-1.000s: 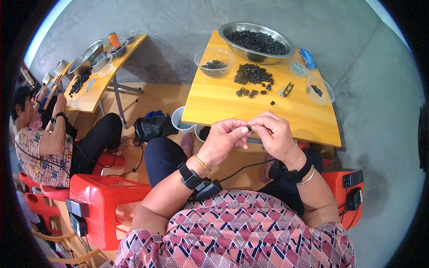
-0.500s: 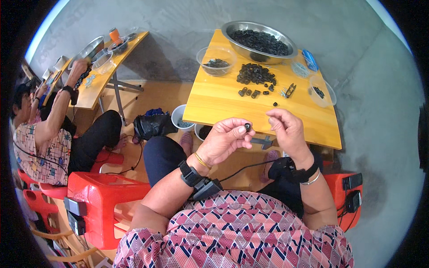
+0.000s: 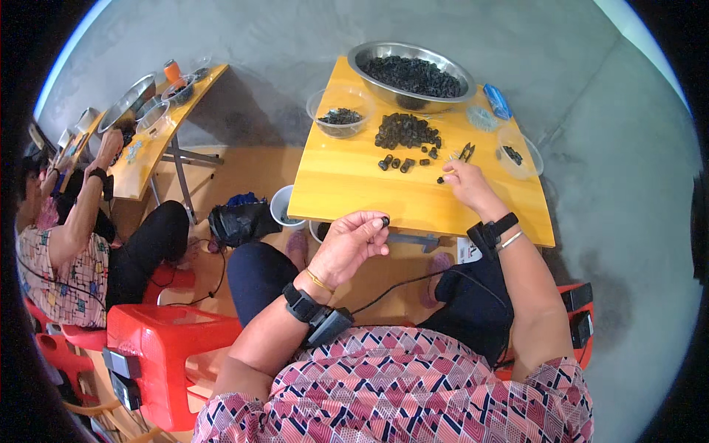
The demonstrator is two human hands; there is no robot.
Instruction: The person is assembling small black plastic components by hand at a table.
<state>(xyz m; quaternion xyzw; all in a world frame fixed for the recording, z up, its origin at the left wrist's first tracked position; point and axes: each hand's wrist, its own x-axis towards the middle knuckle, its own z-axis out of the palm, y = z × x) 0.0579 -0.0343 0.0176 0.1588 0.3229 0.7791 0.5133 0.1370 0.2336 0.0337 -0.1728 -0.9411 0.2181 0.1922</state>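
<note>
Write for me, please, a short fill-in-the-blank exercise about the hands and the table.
The left hand holds a small part coloured ____.
The right hand is over a table whose top is coloured ____.
The metal bowl stands at the table's ____ end, away from the person.

Missing words: black; yellow; far.

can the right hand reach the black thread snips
Probably yes: the black thread snips lie just beyond the right hand on the yellow table, and nothing seems to stand between them.

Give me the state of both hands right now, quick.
Left hand: closed, pinching a small black part.
Right hand: at another black piece; whether gripping cannot be told.
</note>
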